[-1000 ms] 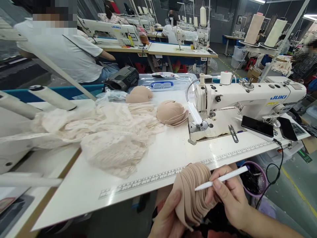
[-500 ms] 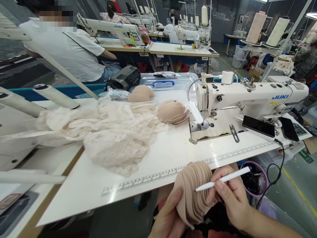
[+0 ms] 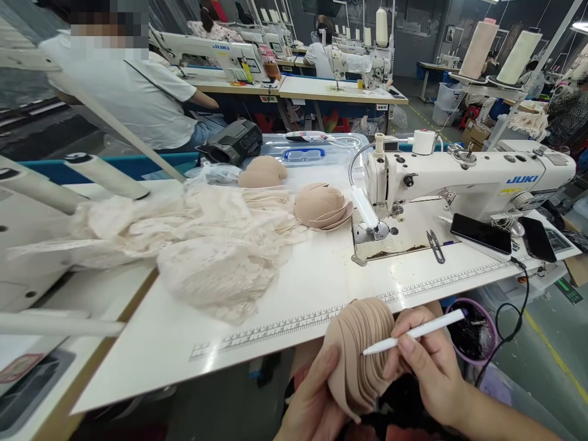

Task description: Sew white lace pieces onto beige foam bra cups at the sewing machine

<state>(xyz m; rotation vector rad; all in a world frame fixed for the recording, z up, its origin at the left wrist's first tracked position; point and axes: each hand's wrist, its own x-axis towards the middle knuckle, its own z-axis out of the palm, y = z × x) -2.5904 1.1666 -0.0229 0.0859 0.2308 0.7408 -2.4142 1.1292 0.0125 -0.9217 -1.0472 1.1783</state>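
In the head view, my left hand is closed around the left side of a stack of beige bra cups, thumb on the front cup. The stack is fanned, so several cup edges show side by side. My right hand pinches a white marker pen between thumb and fingers. The pen's dark tip lies at the cup edges near the middle of the stack. Some right fingers reach behind the pen against the right side of the cups. Both hands are just in front of the table's near edge.
A sewing machine stands on the white table. Thread snips and a black phone lie before it. Cream lace fabric and more bra cups lie to the left. A purple bin stands below right.
The view has shifted very slightly. Both hands, the cups and the pen stay almost in the same place.
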